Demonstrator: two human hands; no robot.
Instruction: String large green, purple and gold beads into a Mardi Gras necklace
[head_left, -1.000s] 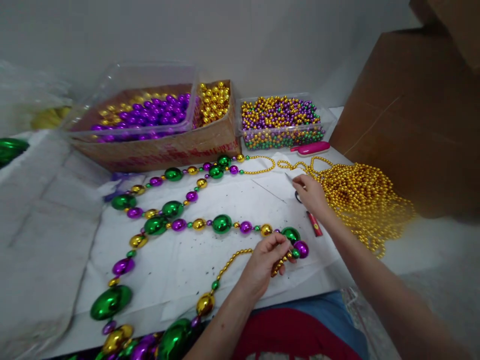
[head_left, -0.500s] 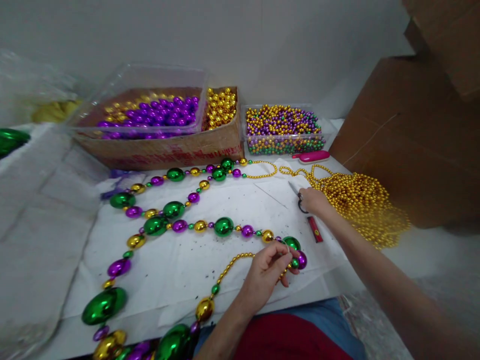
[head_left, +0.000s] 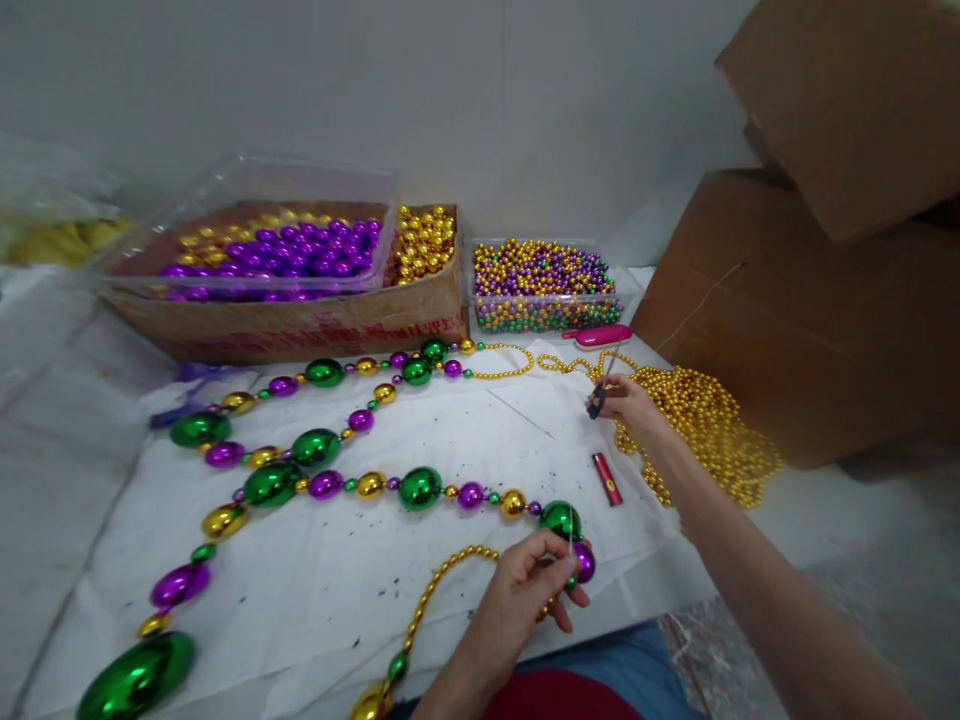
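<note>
Bead string lies looped across the white paper on the bench, its near end pinched between the fingers of our left hand. Our right hand has just lifted the scissors off the paper, fingers closed round them, near the red lighter and beside the gold beads.

Your bench carries a white sheet spread before you. Behind it stand a cardboard box of beads and a clear tub, just beside each other. A heap of gold strands lies at your right.
</note>
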